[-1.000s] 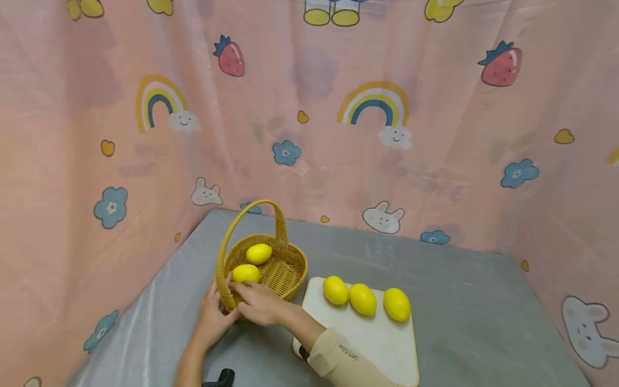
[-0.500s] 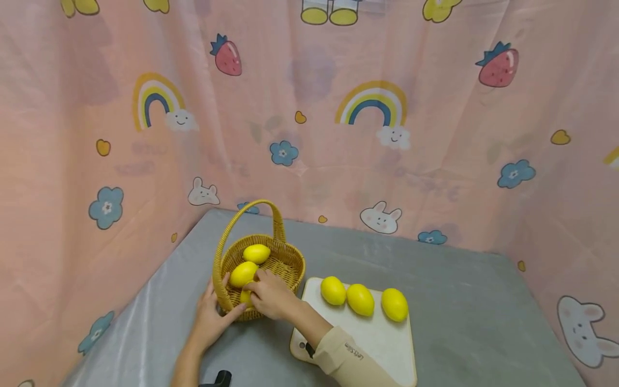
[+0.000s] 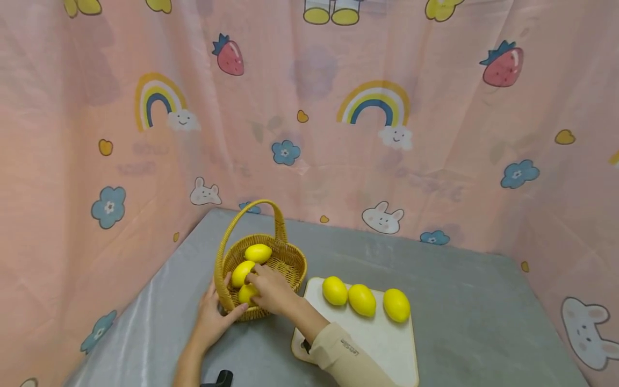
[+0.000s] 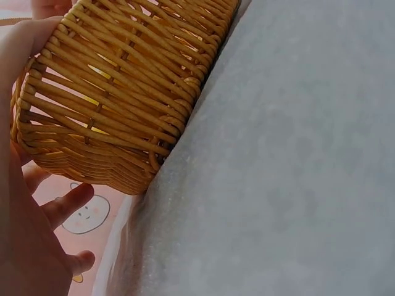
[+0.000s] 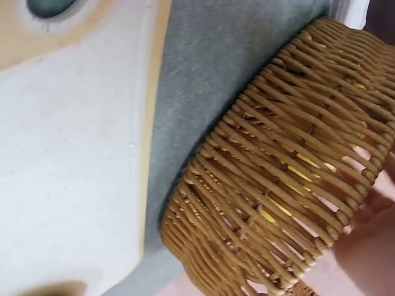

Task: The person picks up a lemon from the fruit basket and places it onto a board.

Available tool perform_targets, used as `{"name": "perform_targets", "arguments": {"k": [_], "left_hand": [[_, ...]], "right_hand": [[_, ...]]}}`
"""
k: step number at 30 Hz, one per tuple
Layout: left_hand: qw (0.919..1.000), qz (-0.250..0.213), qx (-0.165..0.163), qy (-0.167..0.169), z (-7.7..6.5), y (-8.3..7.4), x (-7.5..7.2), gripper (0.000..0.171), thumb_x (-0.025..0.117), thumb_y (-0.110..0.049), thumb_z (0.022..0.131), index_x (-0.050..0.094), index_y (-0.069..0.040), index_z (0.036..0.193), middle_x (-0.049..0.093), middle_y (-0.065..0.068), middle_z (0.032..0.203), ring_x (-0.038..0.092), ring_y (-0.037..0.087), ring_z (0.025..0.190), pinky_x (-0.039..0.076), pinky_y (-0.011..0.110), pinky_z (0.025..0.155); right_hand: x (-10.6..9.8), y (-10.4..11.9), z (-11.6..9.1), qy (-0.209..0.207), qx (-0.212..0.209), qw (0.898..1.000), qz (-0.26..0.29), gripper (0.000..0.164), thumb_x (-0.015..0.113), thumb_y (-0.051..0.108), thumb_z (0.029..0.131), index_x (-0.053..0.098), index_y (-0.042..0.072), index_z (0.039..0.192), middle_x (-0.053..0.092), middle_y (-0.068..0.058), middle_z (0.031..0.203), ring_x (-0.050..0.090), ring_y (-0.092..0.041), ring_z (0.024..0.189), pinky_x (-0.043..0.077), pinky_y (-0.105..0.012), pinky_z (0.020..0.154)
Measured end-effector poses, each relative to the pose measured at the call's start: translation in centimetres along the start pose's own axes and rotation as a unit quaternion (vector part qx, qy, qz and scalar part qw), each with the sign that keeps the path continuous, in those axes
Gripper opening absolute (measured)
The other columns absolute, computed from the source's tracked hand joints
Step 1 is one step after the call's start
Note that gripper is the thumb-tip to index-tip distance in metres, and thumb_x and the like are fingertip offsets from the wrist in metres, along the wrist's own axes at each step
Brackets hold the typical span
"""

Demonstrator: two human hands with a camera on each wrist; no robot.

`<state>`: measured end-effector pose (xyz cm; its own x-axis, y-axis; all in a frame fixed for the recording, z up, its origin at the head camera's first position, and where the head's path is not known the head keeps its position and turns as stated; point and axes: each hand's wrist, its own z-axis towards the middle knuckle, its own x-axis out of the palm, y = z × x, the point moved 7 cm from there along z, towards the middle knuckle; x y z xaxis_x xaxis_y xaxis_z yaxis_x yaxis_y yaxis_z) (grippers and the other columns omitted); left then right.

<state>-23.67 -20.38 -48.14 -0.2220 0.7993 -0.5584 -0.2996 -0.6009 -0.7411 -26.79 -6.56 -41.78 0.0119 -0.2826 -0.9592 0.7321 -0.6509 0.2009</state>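
The right hand (image 3: 272,290), grip undeterminable, has shifted, exposing more of the yellow oval lemon (image 3: 246,294) at 7 o'clock inside the golden rounded wicker basket (image 3: 303,257), held at 8 o'clock by the left hand (image 3: 213,318); placement appears nearly complete.

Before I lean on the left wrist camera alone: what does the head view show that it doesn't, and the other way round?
Only the head view: the white board with three lemons on it, the basket seen from above with three more lemons inside, and the beige sleeve.

Only the left wrist view: a close side-on look at the weave, with yellow glimpses through its gaps.

Both: the basket, part of the left grip, the grey table surface and the pink printed curtain.
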Motion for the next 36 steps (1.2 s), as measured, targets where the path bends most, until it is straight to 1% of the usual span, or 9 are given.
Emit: {"name": "perform_targets", "arguments": {"k": [4, 6, 12, 16, 25, 29, 31, 33, 36], "left_hand": [[1.0000, -0.001, 0.001, -0.001, 0.0, 0.0, 0.0, 0.084, 0.078, -0.031, 0.084, 0.039, 0.004, 0.150, 0.021, 0.026, 0.160, 0.027, 0.053, 0.138, 0.021, 0.076, 0.100], [1.0000, -0.001, 0.000, -0.001, 0.0, 0.0, -0.1, 0.084, 0.078, -0.031, 0.084, 0.039, 0.004, 0.150, 0.022, 0.026, 0.160, 0.027, 0.053, 0.139, 0.021, 0.076, 0.100], [1.0000, -0.008, -0.004, -0.003, 0.0, 0.0, -0.2, 0.085, 0.078, -0.031, 0.084, 0.039, 0.003, 0.151, 0.023, 0.025, 0.160, 0.026, 0.053, 0.139, 0.020, 0.077, 0.100], [0.9999, -0.008, 0.002, -0.007, 0.1, 0.1, -0.2, 0.085, 0.079, -0.031, 0.084, 0.039, 0.003, 0.151, 0.024, 0.023, 0.159, 0.028, 0.051, 0.139, 0.022, 0.076, 0.101], [0.9999, -0.013, -0.004, -0.002, -0.2, 0.3, 0.2, 0.084, 0.079, -0.030, 0.084, 0.039, 0.002, 0.151, 0.025, 0.022, 0.159, 0.027, 0.049, 0.140, 0.022, 0.075, 0.101], [0.9999, -0.014, -0.001, -0.005, -0.3, 0.2, 0.2, 0.083, 0.079, -0.027, 0.084, 0.039, 0.003, 0.150, 0.026, 0.024, 0.158, 0.028, 0.050, 0.140, 0.022, 0.076, 0.100], [0.9998, -0.018, -0.002, -0.005, -0.3, 0.2, 0.2, 0.083, 0.079, -0.026, 0.084, 0.039, 0.004, 0.150, 0.025, 0.024, 0.159, 0.028, 0.050, 0.140, 0.022, 0.075, 0.101], [0.9998, -0.020, -0.002, -0.004, -0.2, 0.2, 0.1, 0.084, 0.079, -0.027, 0.084, 0.039, 0.004, 0.150, 0.025, 0.023, 0.159, 0.027, 0.050, 0.140, 0.021, 0.075, 0.102], [0.9998, -0.020, -0.002, -0.002, -0.1, 0.0, 0.0, 0.085, 0.079, -0.029, 0.084, 0.038, 0.004, 0.151, 0.023, 0.023, 0.160, 0.027, 0.051, 0.140, 0.021, 0.075, 0.103]], "right_hand": [[0.8, -0.3, 0.3, 0.036, -0.004, 0.995, 0.090, 0.030, 0.075, 0.010, 0.089, 0.072, 0.011, 0.119, 0.064, -0.001, 0.122, 0.059, -0.013, 0.113, 0.048, -0.023, 0.094], [1.2, -0.7, 0.5, 0.044, 0.005, 0.993, 0.109, 0.030, 0.075, 0.010, 0.089, 0.072, 0.011, 0.119, 0.065, -0.001, 0.123, 0.059, -0.014, 0.115, 0.048, -0.024, 0.095], [1.3, -1.3, 0.6, 0.047, 0.031, 0.993, 0.105, 0.033, 0.075, 0.018, 0.091, 0.070, 0.012, 0.123, 0.063, -0.004, 0.122, 0.057, -0.014, 0.106, 0.049, -0.025, 0.085], [1.3, -1.3, 0.6, 0.062, 0.039, 0.989, 0.125, 0.036, 0.071, 0.013, 0.092, 0.068, 0.009, 0.127, 0.061, -0.006, 0.122, 0.056, -0.010, 0.098, 0.047, -0.022, 0.080], [1.6, -1.5, 0.2, 0.055, 0.066, 0.987, 0.132, 0.040, 0.080, 0.016, 0.086, 0.070, 0.010, 0.124, 0.063, -0.005, 0.123, 0.059, -0.016, 0.112, 0.050, -0.028, 0.091], [1.5, -1.7, 0.2, 0.040, 0.067, 0.987, 0.144, 0.039, 0.080, 0.011, 0.084, 0.071, 0.008, 0.122, 0.065, -0.006, 0.120, 0.060, -0.017, 0.112, 0.050, -0.028, 0.090], [1.4, -2.1, 0.2, 0.028, 0.068, 0.982, 0.175, 0.039, 0.079, 0.009, 0.084, 0.071, 0.006, 0.122, 0.065, -0.007, 0.120, 0.060, -0.018, 0.111, 0.050, -0.029, 0.091], [1.0, -2.5, 0.1, 0.007, 0.069, 0.972, 0.222, 0.039, 0.078, 0.006, 0.084, 0.071, 0.004, 0.122, 0.065, -0.009, 0.120, 0.059, -0.021, 0.113, 0.049, -0.031, 0.094], [0.2, -3.5, -0.1, -0.027, 0.072, 0.947, 0.312, 0.040, 0.077, 0.004, 0.085, 0.068, 0.000, 0.124, 0.065, -0.011, 0.124, 0.058, -0.025, 0.117, 0.047, -0.037, 0.100]]}}
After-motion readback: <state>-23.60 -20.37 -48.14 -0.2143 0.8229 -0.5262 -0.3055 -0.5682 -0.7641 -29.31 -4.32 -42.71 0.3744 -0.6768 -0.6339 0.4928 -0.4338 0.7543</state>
